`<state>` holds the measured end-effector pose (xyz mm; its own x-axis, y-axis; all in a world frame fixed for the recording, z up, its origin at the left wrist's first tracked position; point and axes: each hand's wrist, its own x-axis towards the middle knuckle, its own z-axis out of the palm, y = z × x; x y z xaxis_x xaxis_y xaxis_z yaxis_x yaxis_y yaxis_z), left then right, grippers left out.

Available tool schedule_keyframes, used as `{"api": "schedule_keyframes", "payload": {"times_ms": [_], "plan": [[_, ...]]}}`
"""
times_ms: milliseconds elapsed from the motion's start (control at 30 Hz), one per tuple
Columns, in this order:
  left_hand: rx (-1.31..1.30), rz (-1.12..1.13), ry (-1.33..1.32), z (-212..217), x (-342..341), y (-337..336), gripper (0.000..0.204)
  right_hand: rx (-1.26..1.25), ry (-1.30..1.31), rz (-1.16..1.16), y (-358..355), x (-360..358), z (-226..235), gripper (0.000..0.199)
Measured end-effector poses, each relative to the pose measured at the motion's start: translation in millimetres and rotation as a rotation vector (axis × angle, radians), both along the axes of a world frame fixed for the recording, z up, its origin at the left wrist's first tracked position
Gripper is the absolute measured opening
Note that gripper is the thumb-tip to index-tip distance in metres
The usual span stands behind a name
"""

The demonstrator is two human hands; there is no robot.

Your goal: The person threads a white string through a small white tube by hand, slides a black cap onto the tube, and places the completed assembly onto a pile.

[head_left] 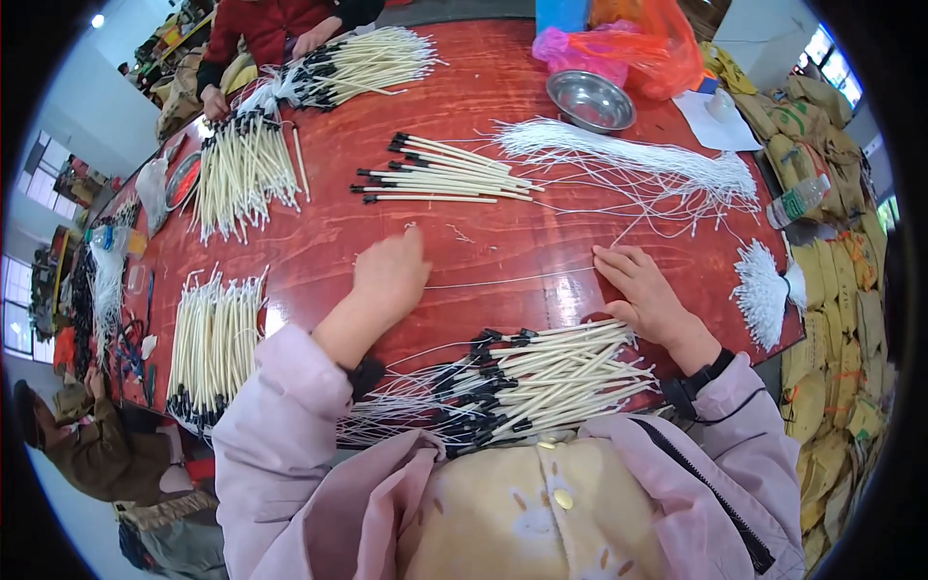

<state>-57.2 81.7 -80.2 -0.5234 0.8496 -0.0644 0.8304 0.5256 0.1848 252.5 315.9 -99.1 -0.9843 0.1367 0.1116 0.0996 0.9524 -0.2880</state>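
My left hand [390, 274] is closed over the middle of the red table, its fingers bent around one end of a thin white string [512, 280]. The string runs across to my right hand [638, 290], whose fingers lie stretched on the tabletop, thumb apart, fingertips touching the string. Beyond my hands lies a small row of cream sticks [445, 174] with black ends. A loose bundle of white strings [638, 159] spreads behind my right hand. Close to my body is a heap of cream sticks [570, 377] with black ends and white strings attached.
A metal bowl [592, 100] and orange and pink plastic bags [648, 53] stand at the far right. A tied white string bundle [762, 290] and a plastic bottle [800, 201] lie right. Stick bundles [217, 338] stand left. Across the table, another person's hands [215, 101] handle sticks.
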Motion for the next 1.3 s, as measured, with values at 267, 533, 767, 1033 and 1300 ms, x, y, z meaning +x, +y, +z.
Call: {"api": "schedule_keyframes", "payload": {"times_ms": [267, 533, 767, 1033, 1300], "plan": [[0.296, -0.349, 0.197, -46, -46, 83, 0.012, -0.09, 0.058, 0.026, -7, -5, 1, 0.062], [0.388, -0.464, 0.063, -26, -45, 63, 0.01, -0.149, 0.074, -0.012, -9, -4, 0, 0.072], [0.379, -0.171, -0.248, -7, -33, -51, 0.008, -0.155, 0.083, -0.03, -5, 2, -6, 0.07], [0.346, -0.065, -0.303, -21, -24, -107, 0.007, -0.153, 0.066, -0.031, -9, 0, -2, 0.064], [0.35, -0.069, -0.293, -22, -23, -107, 0.007, -0.122, 0.026, -0.056, -16, -3, 4, 0.06]]}}
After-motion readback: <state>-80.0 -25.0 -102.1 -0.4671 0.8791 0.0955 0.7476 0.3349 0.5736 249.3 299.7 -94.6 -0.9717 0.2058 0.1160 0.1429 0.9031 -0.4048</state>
